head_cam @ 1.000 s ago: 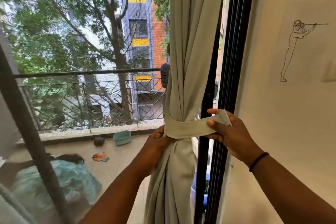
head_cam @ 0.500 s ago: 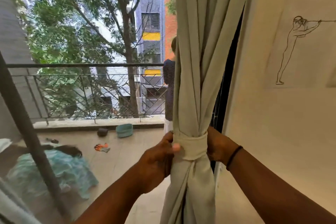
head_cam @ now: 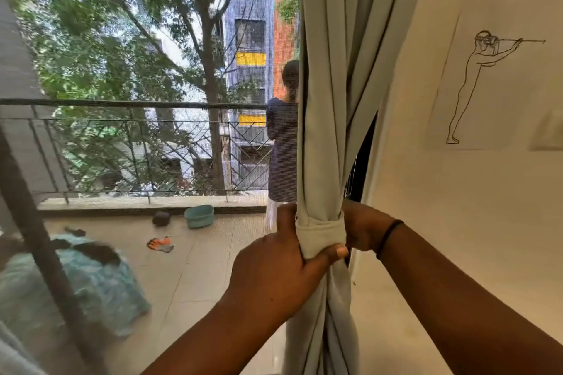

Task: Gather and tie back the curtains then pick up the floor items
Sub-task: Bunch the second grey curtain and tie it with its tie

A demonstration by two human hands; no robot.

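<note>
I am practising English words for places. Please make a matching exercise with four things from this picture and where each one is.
Things:
1. tie band
2. teal tub
3. line drawing
4. black wristband

Places:
A. on the wall, right of the curtain
B. on the right arm
C. wrapped around the gathered curtain
D. on the balcony floor, by the railing

Pairs: 1-C, 2-D, 3-A, 4-B
</note>
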